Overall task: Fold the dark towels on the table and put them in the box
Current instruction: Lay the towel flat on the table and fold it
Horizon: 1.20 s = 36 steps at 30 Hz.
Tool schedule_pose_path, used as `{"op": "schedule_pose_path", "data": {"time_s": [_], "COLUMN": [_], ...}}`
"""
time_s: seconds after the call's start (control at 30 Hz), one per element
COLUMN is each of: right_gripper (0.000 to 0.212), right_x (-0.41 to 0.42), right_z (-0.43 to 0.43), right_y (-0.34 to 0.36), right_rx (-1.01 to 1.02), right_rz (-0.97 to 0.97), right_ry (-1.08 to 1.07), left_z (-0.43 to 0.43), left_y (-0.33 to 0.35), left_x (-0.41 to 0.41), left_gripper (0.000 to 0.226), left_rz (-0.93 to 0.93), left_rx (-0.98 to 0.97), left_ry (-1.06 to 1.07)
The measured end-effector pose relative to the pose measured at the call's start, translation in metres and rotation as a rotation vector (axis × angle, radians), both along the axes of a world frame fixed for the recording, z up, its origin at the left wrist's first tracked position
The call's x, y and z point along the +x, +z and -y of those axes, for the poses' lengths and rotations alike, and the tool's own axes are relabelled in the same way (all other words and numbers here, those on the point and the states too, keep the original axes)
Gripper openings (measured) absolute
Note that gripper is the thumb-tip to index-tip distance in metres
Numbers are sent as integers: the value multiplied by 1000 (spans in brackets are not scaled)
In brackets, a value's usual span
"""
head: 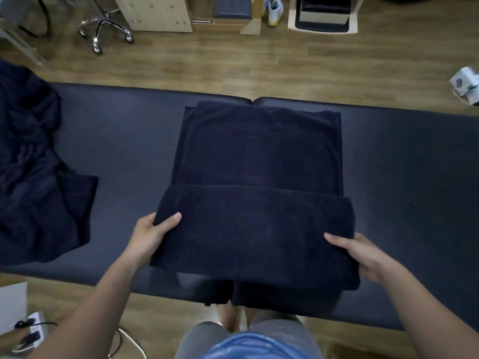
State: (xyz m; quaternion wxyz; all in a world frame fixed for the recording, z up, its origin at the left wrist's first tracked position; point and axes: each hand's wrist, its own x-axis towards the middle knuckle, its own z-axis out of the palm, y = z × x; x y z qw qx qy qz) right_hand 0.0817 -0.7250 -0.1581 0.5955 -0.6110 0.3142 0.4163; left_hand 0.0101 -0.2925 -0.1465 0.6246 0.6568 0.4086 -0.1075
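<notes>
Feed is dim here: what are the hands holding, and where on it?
Both hold the dark towel: left hand at its left edge, right hand at its right edge, near fold lifted.

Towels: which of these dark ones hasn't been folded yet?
The crumpled heap at the table's left end lies loose and rumpled. The towel in the middle is flat with squared edges, its near end gripped by the left hand and right hand.

Towel (255, 156) centre on table (401, 161); towel heap (33, 161) at left end.
</notes>
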Motion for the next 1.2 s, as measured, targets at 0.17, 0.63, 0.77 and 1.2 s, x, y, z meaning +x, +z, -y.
{"op": "schedule_pose_path", "data": {"time_s": [0.17,0.63,0.77,1.2], "right_gripper": [77,42,28,38], "right_x": [-38,-80,-88,-132], "right_z": [4,6,4,16], "right_y": [2,19,31,70], "right_rx": [-28,-199,-165,-18], "right_rz": [-32,85,189,247], "right_ry": [45,141,-54,-121], "left_z": [0,-6,-3,-24], "left_y": [-5,8,20,47], "left_x": [-32,-76,-74,-123], "left_gripper": [77,75,74,106], "left_rz": [-140,-210,-57,71], "left_rx": [-175,-228,-313,-427], "left_ry": [-184,-299,-164,-154]}}
